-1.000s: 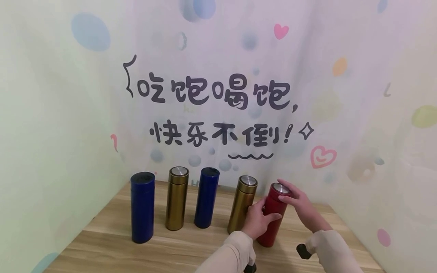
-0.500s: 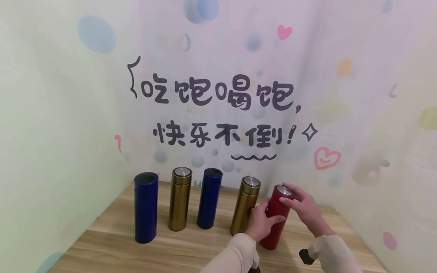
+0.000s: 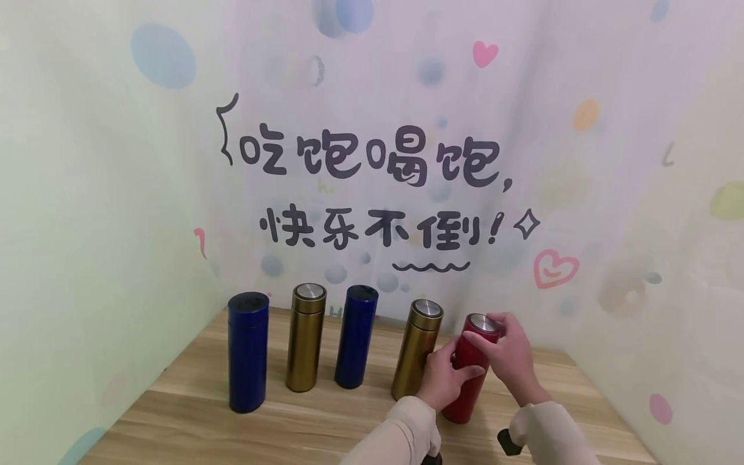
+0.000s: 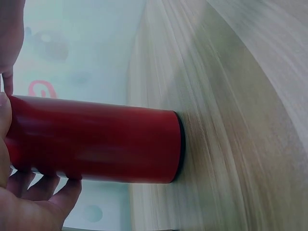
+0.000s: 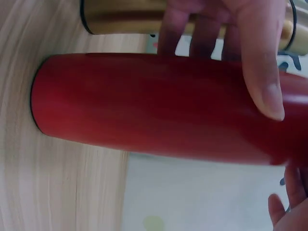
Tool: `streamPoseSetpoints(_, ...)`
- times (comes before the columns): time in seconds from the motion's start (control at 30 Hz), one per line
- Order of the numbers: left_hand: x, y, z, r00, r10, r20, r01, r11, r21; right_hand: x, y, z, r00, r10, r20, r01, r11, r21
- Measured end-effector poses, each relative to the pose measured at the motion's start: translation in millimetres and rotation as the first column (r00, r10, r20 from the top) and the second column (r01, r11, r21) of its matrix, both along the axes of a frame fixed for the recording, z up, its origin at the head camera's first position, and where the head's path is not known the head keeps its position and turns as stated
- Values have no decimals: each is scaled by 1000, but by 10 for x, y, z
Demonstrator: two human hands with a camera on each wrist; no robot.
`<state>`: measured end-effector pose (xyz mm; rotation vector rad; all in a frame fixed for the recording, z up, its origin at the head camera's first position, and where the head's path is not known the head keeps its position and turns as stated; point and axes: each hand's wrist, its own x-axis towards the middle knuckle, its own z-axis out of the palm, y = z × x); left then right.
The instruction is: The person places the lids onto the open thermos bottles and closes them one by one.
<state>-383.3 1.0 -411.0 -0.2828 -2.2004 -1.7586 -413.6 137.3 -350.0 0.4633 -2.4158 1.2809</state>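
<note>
A red thermos flask with a silver-topped lid stands upright on the wooden table. My left hand grips its body from the left, thumb across the front and fingers behind, as the right wrist view also shows. Around the lid end curls my right hand, its thumb on the near side and its fingers at the far side. In the left wrist view the flask's dark base meets the tabletop. Just left of the left hand stands a gold thermos flask.
Farther left, a blue flask, another gold flask and another blue flask stand upright, spaced apart on the wooden table. A printed curtain closes the back and sides.
My right hand has turned about the red flask's lid, its thumb shifting left and its wrist swinging left. The left hand keeps its grip. The head view has shifted slightly.
</note>
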Motion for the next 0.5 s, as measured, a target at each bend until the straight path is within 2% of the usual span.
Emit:
streamPoseSetpoints(0.13, -11, 14, -6, 1000, -4, 14, 4, 1000, -3, 16, 20, -1, 1000, 6, -16, -5, 1000, 24)
streamPoseSetpoints(0.2, -15, 23, -7, 1000, -11, 11, 11, 1000, -3, 9, 71, 6, 998, 58, 4, -58, 998, 21)
streamPoseSetpoints(0.27, -18, 24, -5, 1000, -17, 3, 17, 1000, 3, -15, 135, 16, 987, 151, 47, -151, 988, 1)
streamPoseSetpoints(0.33, -22, 17, -1, 1000, -19, -6, 19, 1000, 8, -54, 197, 31, 960, 264, 95, -261, 964, -44)
streamPoseSetpoints(0.4, -21, 7, 4, 1000, -17, -8, 17, 1000, 12, -99, 251, 39, 919, 364, 151, -353, 931, -96)
streamPoseSetpoints(0.5, -19, -2, 0, 1000, -18, 0, 18, 1000, 11, -145, 313, 45, 867, 457, 201, -434, 889, -148)
